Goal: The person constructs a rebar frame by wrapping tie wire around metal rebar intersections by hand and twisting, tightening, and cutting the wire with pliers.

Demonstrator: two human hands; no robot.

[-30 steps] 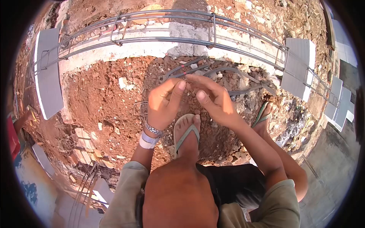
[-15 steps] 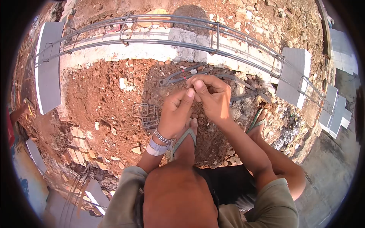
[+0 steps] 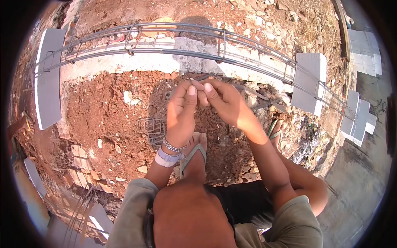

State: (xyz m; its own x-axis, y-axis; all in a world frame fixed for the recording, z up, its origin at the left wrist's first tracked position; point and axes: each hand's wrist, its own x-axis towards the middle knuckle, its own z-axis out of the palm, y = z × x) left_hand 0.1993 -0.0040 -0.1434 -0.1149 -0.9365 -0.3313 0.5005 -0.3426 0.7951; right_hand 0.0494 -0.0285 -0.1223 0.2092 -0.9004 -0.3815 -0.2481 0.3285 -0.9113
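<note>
Thin dark strand [image 3: 190, 77] at fingertips, above soil, near side of steel-bar cage [image 3: 173, 52]. Left hand [image 3: 180, 103] pinched, seemingly on strand; right hand [image 3: 226, 101] drawn up thumb to finger, meeting left (whether it grips strand too, cannot tell). Likely light, bendy yet springy, hardly fragile; slim enough to slip, so best pinched close to end. Looks dull, narrow, wire-like; most of length hidden behind fingers.

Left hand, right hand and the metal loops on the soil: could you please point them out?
Left hand [image 3: 182, 108], head view, thumb side.
Right hand [image 3: 227, 103], head view, thumb side.
Metal loops [image 3: 153, 131], head view, middle of the pile.
</note>
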